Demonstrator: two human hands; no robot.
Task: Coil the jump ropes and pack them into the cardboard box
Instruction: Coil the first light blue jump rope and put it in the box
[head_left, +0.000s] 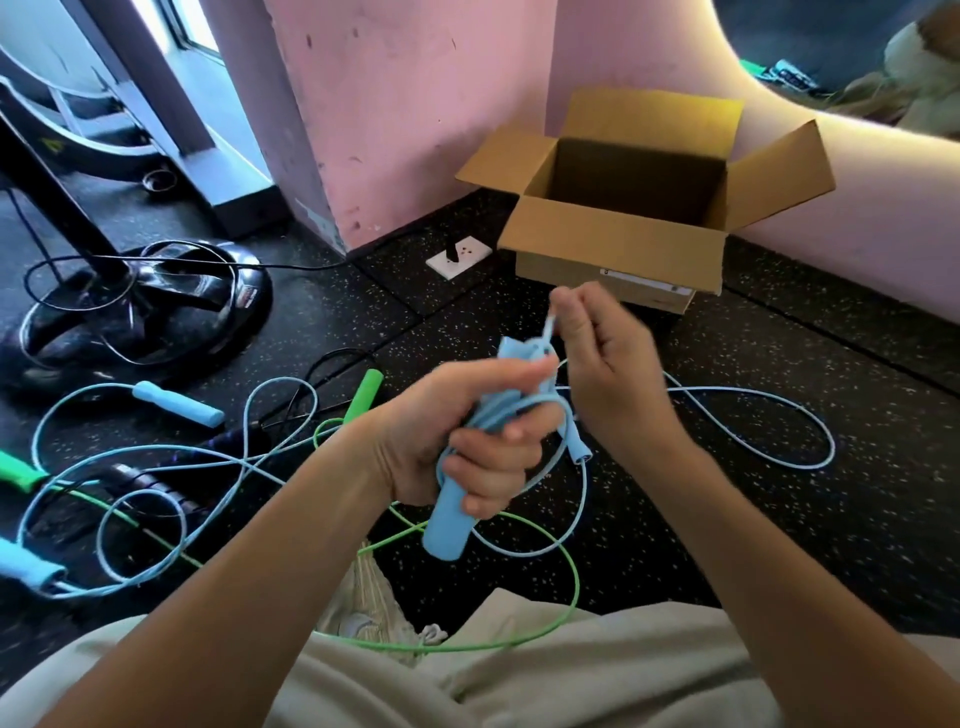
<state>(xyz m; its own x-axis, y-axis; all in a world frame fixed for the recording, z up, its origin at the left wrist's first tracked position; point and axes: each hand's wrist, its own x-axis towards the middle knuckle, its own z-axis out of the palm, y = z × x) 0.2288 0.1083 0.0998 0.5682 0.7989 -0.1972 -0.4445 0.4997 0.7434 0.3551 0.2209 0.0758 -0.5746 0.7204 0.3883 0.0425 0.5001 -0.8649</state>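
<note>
Blue jump rope (524, 415) half-coiled, handles upright in left hand (457, 431).
Right hand (602, 358) pinches cord above; cardboard box (618, 244) open, straight ahead, nearer right hand.

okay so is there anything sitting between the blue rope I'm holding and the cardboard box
Nothing visible blocks the way. The left hand grips the blue handles, the right hand pinches the blue cord, and the open cardboard box sits just beyond on bare floor. Much of the cord trails loose on the floor.
</note>
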